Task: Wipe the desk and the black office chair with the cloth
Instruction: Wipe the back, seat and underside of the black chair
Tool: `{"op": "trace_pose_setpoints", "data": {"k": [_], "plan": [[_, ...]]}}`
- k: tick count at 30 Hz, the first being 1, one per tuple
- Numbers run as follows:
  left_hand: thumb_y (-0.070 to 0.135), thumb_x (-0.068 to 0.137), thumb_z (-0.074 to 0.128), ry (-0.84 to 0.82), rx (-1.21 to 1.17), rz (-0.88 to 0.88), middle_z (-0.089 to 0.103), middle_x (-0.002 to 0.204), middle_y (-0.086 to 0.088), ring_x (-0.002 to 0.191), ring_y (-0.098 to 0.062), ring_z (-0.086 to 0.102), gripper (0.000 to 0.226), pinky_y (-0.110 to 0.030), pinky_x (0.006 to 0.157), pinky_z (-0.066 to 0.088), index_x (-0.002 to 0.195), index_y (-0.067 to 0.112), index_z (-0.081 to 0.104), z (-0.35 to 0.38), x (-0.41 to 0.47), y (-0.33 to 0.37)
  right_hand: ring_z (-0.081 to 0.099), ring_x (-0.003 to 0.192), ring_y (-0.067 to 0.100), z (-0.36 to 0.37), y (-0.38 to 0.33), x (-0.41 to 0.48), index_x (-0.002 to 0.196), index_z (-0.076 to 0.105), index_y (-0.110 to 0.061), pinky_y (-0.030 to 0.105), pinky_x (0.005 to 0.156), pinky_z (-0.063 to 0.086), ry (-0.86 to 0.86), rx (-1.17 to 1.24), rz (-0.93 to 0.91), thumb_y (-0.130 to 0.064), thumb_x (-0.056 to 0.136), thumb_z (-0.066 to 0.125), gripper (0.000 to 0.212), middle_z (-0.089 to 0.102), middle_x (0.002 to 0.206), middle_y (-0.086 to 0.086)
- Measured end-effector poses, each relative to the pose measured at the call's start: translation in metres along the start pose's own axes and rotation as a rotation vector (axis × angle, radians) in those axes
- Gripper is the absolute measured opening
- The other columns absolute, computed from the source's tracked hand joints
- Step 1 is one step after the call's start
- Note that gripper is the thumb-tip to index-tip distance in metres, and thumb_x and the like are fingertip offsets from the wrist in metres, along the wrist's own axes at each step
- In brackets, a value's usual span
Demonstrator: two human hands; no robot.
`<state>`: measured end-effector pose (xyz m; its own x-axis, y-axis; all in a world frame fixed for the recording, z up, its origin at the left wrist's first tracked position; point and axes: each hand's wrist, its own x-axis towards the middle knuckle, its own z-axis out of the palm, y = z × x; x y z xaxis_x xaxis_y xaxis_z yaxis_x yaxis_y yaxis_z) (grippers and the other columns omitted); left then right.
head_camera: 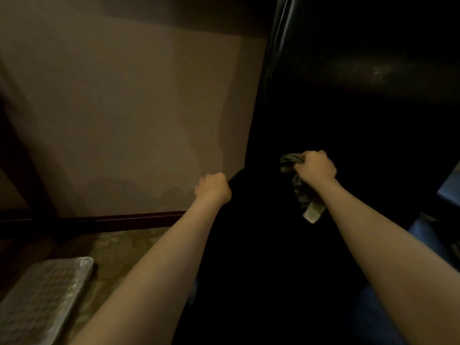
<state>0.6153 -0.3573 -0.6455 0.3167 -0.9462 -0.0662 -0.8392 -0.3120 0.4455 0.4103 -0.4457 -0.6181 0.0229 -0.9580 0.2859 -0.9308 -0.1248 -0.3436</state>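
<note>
The black office chair fills the lower middle of the dim head view as one dark mass; its parts are hard to tell apart. My left hand is closed around the chair's upper left edge. My right hand is closed on a crumpled greenish cloth, which is pressed against the chair's top. One end of the cloth hangs down below my wrist. A tall black glossy surface rises behind the chair; I cannot tell whether it is the desk.
A beige wall with a dark baseboard stands to the left. A patterned carpet lies below it. A silvery textured slab sits at the bottom left. Something blue shows at the right edge.
</note>
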Motion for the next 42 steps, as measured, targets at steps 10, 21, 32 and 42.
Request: {"op": "trace_pose_setpoints", "data": {"k": [10,21,32,42], "plan": [[0.012,0.089,0.054,0.038,-0.128,-0.057,0.057,0.123,-0.014,0.114,-0.030,0.054,0.031,-0.033,0.091,0.045,0.119,0.008,0.060,0.025,0.053,-0.005,0.054,0.106,0.038,0.043,0.035,0.039,0.113,0.058,0.005,0.037,0.076,0.041,0.041,0.071,0.213,-0.015,0.096,0.052,0.027,0.057,0.114,0.023],[0.019,0.080,0.071,-0.040,-0.164,-0.030,0.061,0.095,0.002,0.095,-0.017,0.058,0.022,-0.026,0.080,0.045,0.066,0.030,0.058,0.019,0.073,-0.021,0.057,0.104,0.031,0.080,-0.054,0.071,0.110,0.059,-0.004,0.036,0.075,0.044,-0.065,0.063,0.145,-0.021,0.096,0.053,0.023,0.057,0.103,0.014],[0.018,0.088,0.060,0.021,-0.131,-0.041,0.058,0.117,-0.008,0.109,-0.028,0.056,0.013,-0.036,0.085,0.045,0.100,0.018,0.062,0.027,0.056,-0.016,0.060,0.104,0.022,0.084,-0.125,0.064,0.116,0.066,-0.013,0.023,0.076,0.041,-0.088,0.668,-0.253,-0.016,0.088,0.059,0.029,0.067,0.110,0.009],[0.025,0.088,0.063,0.038,-0.231,-0.052,0.060,0.114,-0.006,0.108,-0.026,0.056,0.006,-0.032,0.081,0.042,0.084,0.025,0.058,0.026,0.047,-0.022,0.046,0.117,0.035,0.072,-0.042,0.042,0.143,0.032,-0.010,0.036,0.086,0.045,-0.207,-0.264,0.037,-0.033,0.097,0.048,0.054,0.036,0.135,0.020]]}}
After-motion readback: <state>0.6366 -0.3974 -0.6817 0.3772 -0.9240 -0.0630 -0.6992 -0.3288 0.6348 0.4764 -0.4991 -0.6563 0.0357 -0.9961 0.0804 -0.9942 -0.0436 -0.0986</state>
